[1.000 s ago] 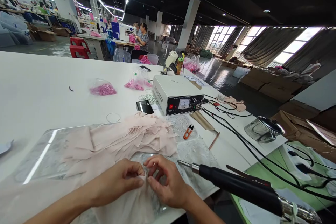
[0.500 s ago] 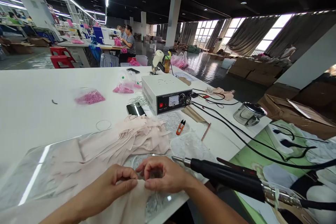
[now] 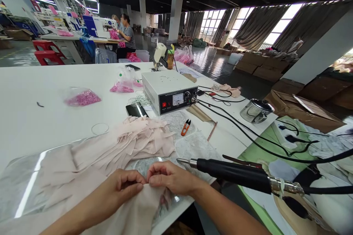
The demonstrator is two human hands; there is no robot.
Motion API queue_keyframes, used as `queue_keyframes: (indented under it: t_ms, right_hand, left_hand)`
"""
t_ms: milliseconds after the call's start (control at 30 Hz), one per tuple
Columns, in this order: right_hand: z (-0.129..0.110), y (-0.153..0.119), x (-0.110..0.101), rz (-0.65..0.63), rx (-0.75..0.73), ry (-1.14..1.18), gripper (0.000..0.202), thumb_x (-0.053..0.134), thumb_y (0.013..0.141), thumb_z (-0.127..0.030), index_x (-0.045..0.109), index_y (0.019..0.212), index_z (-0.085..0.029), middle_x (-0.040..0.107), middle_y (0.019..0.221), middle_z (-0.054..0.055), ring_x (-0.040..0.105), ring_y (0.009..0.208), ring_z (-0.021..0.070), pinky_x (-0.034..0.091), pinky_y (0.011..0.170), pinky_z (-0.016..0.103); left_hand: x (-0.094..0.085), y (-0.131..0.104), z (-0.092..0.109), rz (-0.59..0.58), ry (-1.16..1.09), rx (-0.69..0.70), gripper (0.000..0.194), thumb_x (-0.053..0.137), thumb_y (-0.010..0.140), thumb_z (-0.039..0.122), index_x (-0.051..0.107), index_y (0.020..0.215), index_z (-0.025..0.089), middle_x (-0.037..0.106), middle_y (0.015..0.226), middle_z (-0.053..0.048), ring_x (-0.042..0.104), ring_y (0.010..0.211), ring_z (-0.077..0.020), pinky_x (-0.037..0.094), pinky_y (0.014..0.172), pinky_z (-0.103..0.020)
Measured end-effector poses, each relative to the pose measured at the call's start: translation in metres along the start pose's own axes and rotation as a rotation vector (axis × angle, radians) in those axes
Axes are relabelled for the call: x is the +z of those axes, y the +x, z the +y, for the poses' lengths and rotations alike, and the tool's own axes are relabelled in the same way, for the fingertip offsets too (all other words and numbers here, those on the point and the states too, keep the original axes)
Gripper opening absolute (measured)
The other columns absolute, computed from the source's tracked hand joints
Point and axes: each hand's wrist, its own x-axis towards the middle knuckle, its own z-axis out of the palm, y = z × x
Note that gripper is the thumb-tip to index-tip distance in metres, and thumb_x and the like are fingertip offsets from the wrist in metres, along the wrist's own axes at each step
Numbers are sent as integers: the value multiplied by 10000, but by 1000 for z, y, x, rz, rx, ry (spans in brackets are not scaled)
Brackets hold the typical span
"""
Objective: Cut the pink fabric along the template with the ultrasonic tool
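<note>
The left hand (image 3: 122, 192) and the right hand (image 3: 171, 179) are close together, and both are pinching the pale pink cloth (image 3: 143, 205) by its edge.

Near: one left hand (image 3: 120, 191), one right hand (image 3: 171, 180). Two phones (image 3: 136, 110) are lying left of one white box (image 3: 169, 86) — one near, one far. Right: one orange snips (image 3: 185, 127), one lidded mug (image 3: 249, 114). Far left, two red stools (image 3: 49, 58) are standing.
</note>
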Motion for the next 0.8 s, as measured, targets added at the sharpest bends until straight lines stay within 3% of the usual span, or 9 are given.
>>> queue_keyframes:
  t_ms: [67,167,367,533,633,733,800]
  right_hand:
    - [1,0,2,20,24,-27,253,611,738,-416,534,830,-193,461,601,-57,441,472,89,338,449,217]
    - [4,-1,5,173,-35,-153,137,589,732,-278,538,822,-187,462,625,-56,418,499,79,353,478,212]
    - [13,-13,4,469,-241,-589,91,548,730,-104,569,783,-175,529,688,-18,480,643,123,379,626,257]
    - [26,-15,1,545,-391,-875,186,502,766,-54,606,875,-164,635,852,72,567,767,192,424,687,316]
    - [30,-20,2,582,-504,-989,191,499,780,-51,618,880,-163,641,922,103,561,844,225,441,735,353]
    - [31,-27,4,607,-712,-1125,183,502,806,-62,620,903,-163,636,923,87,543,832,202,454,726,332]
    - [34,-30,5,610,-762,-1208,162,509,830,-87,616,925,-163,639,898,69,536,805,189,459,704,322]
  left_hand:
    - [0,0,0,7,22,-8,371,497,864,499,674,821,176,599,775,-11,509,744,-174,396,685,-246]
    - [3,2,-3,48,124,-44,357,469,855,475,675,799,189,603,742,-7,506,698,-170,380,635,-249]
    - [16,7,-20,275,489,-100,254,435,831,335,609,977,220,590,712,10,531,595,-173,370,578,-272]
    - [21,4,-36,459,772,266,246,348,967,271,558,848,224,587,868,-10,574,616,-145,396,548,-255]
    - [18,-1,-40,508,951,506,240,375,1004,221,601,926,221,602,1015,-43,605,815,-174,460,707,-283]
    - [12,-3,-44,426,1044,697,322,352,1006,132,577,1219,221,597,1207,-73,552,1070,-210,426,935,-342]
    - [9,-3,-46,327,1057,744,360,323,1010,119,555,1276,193,604,1233,-84,531,1111,-209,418,967,-339]
